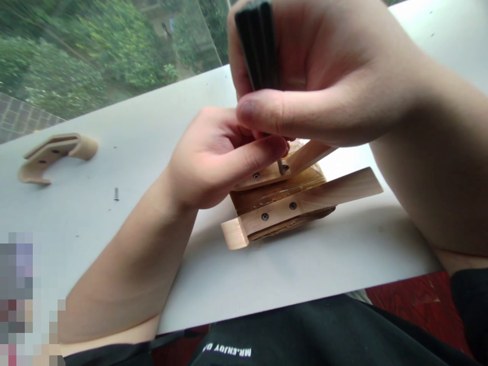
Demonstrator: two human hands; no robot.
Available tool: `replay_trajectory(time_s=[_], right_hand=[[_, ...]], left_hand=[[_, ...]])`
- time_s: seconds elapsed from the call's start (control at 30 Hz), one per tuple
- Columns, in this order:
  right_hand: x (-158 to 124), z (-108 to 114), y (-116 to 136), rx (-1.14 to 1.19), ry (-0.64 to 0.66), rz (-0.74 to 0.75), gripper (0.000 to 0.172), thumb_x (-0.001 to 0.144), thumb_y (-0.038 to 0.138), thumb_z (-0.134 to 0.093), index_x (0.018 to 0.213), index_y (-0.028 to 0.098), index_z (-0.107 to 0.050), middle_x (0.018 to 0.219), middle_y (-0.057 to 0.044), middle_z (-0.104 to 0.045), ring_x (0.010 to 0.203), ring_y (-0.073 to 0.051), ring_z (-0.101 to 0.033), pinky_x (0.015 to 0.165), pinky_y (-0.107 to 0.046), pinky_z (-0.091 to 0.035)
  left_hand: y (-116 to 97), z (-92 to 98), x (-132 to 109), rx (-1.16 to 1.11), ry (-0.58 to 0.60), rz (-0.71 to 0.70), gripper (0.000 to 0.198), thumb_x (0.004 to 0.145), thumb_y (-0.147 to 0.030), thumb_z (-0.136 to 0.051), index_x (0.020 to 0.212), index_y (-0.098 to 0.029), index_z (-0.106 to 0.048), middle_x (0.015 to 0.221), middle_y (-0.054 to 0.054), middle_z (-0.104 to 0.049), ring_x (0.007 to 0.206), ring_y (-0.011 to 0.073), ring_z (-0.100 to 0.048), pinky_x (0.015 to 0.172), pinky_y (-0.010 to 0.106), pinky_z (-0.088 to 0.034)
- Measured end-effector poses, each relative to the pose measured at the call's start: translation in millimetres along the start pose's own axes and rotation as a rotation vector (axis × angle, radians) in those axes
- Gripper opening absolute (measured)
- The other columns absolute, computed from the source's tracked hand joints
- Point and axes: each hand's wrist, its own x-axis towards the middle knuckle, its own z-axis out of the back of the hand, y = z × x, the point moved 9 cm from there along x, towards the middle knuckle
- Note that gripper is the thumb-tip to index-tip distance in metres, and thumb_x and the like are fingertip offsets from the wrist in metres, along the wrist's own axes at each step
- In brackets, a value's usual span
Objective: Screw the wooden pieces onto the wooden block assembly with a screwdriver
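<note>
My right hand (324, 71) is wrapped round the black handle of a screwdriver (259, 46), which points down at a light wooden piece. Just below it, my left hand (224, 157) is closed, thumb and fingers pinched around the lower part of the tool; the exact hold is partly hidden. The shaft's tip meets the wood near a dark screw (286, 168). Another screw (256, 176) sits in the same piece. In front lies a second wooden strip (324, 195) with two screws, on a brown block (259, 198) partly covered by shiny clear film.
A curved wooden piece (59, 152) with two dark holes or screws lies at the left of the white table (290, 274). A loose screw (116, 194) lies nearer my left forearm. Window glass with greenery beyond borders the table's far side.
</note>
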Motion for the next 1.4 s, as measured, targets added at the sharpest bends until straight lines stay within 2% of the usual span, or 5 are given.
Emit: replay_trajectory(time_s=[0.53, 0.7, 1.0, 1.2, 1.4], right_hand=[[3, 4, -4, 0.089, -0.051, -0.017, 0.013, 0.085, 0.011, -0.056, 0.082, -0.001, -0.052, 0.074, 0.016, -0.037, 0.071, 0.013, -0.045, 0.075, 0.005, -0.035], [3, 0, 3, -0.034, -0.024, 0.085, 0.029, 0.091, 0.019, -0.024, 0.085, 0.001, -0.047, 0.08, 0.012, -0.03, 0.109, -0.001, -0.069, 0.075, 0.006, -0.032], [1, 3, -7, -0.02, -0.077, -0.108, 0.057, 0.082, 0.012, -0.008, 0.096, -0.018, -0.054, 0.08, 0.015, -0.032, 0.081, 0.008, -0.064, 0.076, 0.005, -0.038], [3, 1, 6, -0.061, -0.044, 0.083, 0.043, 0.083, 0.012, -0.011, 0.087, -0.004, -0.05, 0.077, 0.014, -0.031, 0.103, -0.001, -0.071, 0.074, 0.006, -0.032], [3, 3, -10, 0.022, -0.048, -0.059, 0.018, 0.088, 0.017, -0.046, 0.082, 0.001, -0.052, 0.079, 0.013, -0.039, 0.081, 0.011, -0.048, 0.076, 0.005, -0.036]], left_hand=[[0, 2.0, 4, -0.122, -0.011, -0.007, 0.051, 0.076, -0.058, -0.087, 0.085, -0.008, -0.08, 0.082, -0.006, -0.076, 0.083, -0.0031, -0.073, 0.078, 0.005, -0.059], [-1, 1.6, 5, -0.127, -0.018, -0.017, 0.053, 0.075, -0.059, -0.09, 0.083, -0.008, -0.08, 0.081, -0.004, -0.077, 0.087, 0.0007, -0.076, 0.081, 0.009, -0.062], [3, 5.3, 4, -0.126, -0.004, -0.051, 0.054, 0.084, -0.061, -0.086, 0.091, -0.007, -0.083, 0.081, 0.001, -0.077, 0.096, 0.0059, -0.078, 0.085, 0.012, -0.064], [1, 3.3, 4, -0.102, -0.008, -0.032, 0.054, 0.08, -0.06, -0.087, 0.091, -0.007, -0.082, 0.083, -0.003, -0.075, 0.093, 0.0008, -0.076, 0.084, 0.007, -0.062], [0, 3.2, 3, -0.057, -0.003, -0.015, 0.049, 0.08, -0.059, -0.085, 0.089, -0.012, -0.08, 0.072, -0.007, -0.071, 0.072, -0.0015, -0.072, 0.063, 0.006, -0.054]])
